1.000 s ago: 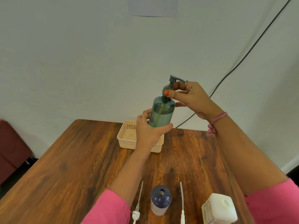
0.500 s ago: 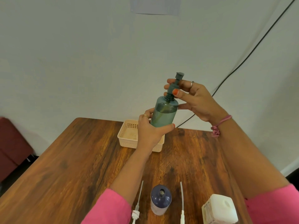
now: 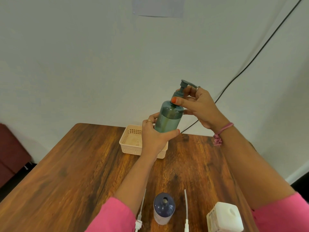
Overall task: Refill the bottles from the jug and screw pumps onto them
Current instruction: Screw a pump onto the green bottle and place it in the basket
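Observation:
I hold a teal translucent bottle up above the far half of the table. My left hand grips its lower body from the left. My right hand pinches the collar of the teal pump seated on the bottle's neck, nozzle pointing right. Near the front edge stands a dark blue bottle with an open neck. Two white pumps with long dip tubes lie beside it, one to its left and one to its right. A white jug with an open mouth stands at the front right.
A beige plastic basket sits on the wooden table near the far edge, partly behind my left hand. A black cable runs down the wall at the right. A dark red seat stands left of the table.
The pump head has turned on the bottle: its nozzle faced the camera half a second ago and now points right. The bottle stays at about the same place in my left hand.

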The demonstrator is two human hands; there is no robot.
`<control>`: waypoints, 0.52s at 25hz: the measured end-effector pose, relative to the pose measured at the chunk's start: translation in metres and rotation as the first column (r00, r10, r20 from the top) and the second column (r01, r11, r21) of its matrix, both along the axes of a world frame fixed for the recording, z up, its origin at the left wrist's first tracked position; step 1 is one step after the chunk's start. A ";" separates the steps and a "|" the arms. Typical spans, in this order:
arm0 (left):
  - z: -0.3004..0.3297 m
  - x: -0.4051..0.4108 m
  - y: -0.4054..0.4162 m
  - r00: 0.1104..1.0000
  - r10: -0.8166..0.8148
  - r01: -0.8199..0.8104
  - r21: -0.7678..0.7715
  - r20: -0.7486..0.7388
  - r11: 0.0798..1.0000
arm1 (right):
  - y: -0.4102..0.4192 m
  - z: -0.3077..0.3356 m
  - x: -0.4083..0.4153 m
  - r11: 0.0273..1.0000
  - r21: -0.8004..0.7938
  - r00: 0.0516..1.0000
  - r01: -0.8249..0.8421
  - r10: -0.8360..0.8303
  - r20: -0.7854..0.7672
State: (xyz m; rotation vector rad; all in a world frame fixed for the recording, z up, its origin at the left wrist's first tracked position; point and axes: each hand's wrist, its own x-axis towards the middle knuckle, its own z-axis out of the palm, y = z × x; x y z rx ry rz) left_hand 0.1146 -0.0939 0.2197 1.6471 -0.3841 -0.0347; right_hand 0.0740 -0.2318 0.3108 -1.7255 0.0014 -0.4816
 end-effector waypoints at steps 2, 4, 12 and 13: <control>-0.001 -0.001 0.000 1.000 0.002 -0.002 0.007 -0.004 1.000 | -0.001 -0.001 0.000 1.000 0.002 1.000 0.001 -0.001 -0.016; -0.002 -0.001 -0.001 1.000 -0.008 0.008 0.000 -0.017 1.000 | -0.006 0.000 -0.002 0.996 0.018 0.995 -0.084 0.085 -0.058; -0.006 -0.002 -0.004 1.000 0.015 -0.015 -0.010 -0.012 1.000 | 0.000 -0.002 -0.003 0.999 -0.041 1.000 -0.020 0.019 -0.014; -0.007 -0.002 -0.004 1.000 0.018 -0.018 -0.007 -0.013 1.000 | 0.003 -0.004 -0.001 0.999 -0.043 1.000 0.014 -0.015 -0.018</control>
